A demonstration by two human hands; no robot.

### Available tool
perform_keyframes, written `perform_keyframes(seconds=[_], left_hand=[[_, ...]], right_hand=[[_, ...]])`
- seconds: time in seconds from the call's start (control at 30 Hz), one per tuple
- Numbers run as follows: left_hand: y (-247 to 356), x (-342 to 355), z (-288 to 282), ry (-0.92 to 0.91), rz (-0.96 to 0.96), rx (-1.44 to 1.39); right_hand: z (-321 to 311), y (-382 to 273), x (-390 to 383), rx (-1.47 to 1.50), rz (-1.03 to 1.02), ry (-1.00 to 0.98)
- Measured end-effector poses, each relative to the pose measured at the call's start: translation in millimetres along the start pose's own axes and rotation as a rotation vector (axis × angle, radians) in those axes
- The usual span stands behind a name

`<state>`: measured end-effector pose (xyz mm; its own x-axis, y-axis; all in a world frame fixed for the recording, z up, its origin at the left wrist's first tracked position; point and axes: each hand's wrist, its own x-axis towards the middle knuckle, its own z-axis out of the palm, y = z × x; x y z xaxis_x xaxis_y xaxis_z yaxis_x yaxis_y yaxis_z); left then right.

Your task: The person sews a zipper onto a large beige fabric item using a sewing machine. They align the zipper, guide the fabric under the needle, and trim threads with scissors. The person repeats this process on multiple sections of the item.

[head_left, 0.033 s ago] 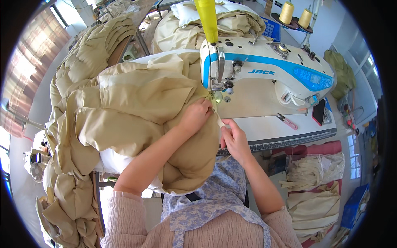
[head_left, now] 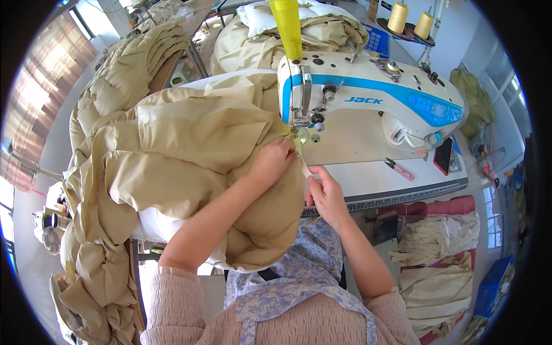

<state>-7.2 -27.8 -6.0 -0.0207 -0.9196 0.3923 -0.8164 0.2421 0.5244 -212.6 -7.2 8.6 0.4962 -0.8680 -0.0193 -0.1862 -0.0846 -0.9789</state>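
A large piece of padded beige fabric (head_left: 190,126) lies bunched across the left of the sewing machine (head_left: 339,86), its right edge running up to the needle area. My left hand (head_left: 275,160) is closed on that edge just in front of the presser foot, fingertips pressed together on the cloth. Slightly nearer and to the right, my right hand (head_left: 328,194) pinches a narrow cream fabric strip (head_left: 305,167) between thumb and fingers. The strip runs along the fabric's edge toward the needle. My left fingers partly hide where strip and cloth meet.
Thread snips (head_left: 399,169) and a phone (head_left: 443,156) lie on the machine table's right side. Thread cones (head_left: 398,18) stand behind. Beige strips (head_left: 434,287) are stacked below right, near a blue bin (head_left: 493,287). More padded fabric (head_left: 123,75) is heaped at far left.
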Motion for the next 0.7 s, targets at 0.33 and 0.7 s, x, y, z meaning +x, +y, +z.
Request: perform_keyframes(seconds=[0.33,0.7], left_hand=[[1,-3,1,0.000,0.046,0.292],[-8,1,10,0.062,0.132,0.397]], right_hand=[[22,16,-10,-0.996,-0.427,0.060],[19,17,-9,-0.910,-0.339,0.038]])
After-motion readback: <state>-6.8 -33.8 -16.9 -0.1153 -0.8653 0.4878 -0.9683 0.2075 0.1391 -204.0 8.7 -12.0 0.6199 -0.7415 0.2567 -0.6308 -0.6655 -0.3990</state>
